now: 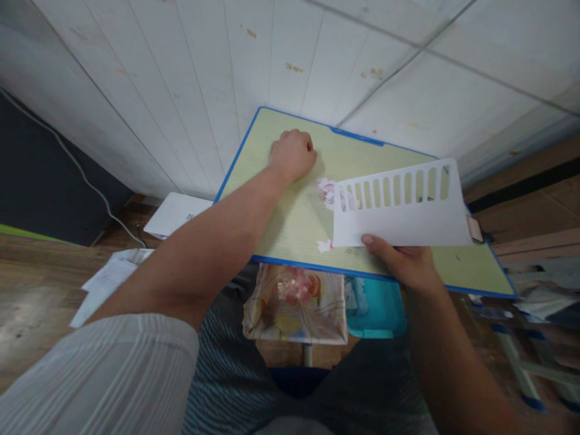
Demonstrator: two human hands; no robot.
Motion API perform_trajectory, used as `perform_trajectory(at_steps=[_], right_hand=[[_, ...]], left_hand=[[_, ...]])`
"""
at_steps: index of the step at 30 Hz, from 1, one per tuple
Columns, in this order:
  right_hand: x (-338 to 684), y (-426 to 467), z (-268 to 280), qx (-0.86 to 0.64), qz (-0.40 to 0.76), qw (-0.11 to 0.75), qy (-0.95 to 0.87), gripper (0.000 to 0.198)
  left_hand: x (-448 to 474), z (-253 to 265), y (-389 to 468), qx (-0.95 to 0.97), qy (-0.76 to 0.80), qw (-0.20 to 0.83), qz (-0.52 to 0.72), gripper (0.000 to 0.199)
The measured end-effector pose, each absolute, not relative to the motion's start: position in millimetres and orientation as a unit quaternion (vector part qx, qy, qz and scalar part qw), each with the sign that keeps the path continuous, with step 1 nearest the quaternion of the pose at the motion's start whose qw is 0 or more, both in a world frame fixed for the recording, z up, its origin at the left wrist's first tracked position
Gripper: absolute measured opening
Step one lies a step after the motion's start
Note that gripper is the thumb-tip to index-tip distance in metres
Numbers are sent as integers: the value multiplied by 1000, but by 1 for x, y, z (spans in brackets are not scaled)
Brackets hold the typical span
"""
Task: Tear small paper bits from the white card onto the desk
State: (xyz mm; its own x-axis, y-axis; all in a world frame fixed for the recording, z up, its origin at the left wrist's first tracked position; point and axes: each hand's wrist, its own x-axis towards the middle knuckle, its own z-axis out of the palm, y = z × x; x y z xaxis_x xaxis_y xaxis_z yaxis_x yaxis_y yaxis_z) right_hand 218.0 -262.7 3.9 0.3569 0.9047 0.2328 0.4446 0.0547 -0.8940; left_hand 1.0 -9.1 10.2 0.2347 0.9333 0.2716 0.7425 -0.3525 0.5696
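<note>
Right hand (410,264) grips white slotted panel (403,226), long axis left–right, left end at paper scraps (325,192); left hand (293,156) curled closed (contents: cannot tell), far-left of them.

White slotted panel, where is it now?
In the head view, the white slotted panel is in the right hand, over the tabletop, its left end beside the paper scraps.

- Right hand (410,264): most fingers hidden behind the panel (403,225)
- Left hand (294,156): fingertips curled out of sight
- Box (383,311): partly hidden by the desk (290,232)
- Sleeve (118,374): cut off, lower left
</note>
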Motion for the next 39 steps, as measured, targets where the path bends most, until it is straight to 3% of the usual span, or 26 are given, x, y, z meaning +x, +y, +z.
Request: perform_trajectory(at_steps=[16, 33, 39], right_hand=[[213, -282, 15, -669, 185, 481, -535, 40], [241, -297, 6, -667, 271, 564, -404, 35], [226, -286, 9, -657, 237, 584, -415, 38]], left_hand=[[2, 11, -10, 770, 542, 171, 292, 38], [3, 9, -8, 769, 543, 162, 297, 38], [3, 10, -8, 768, 545, 168, 292, 37]])
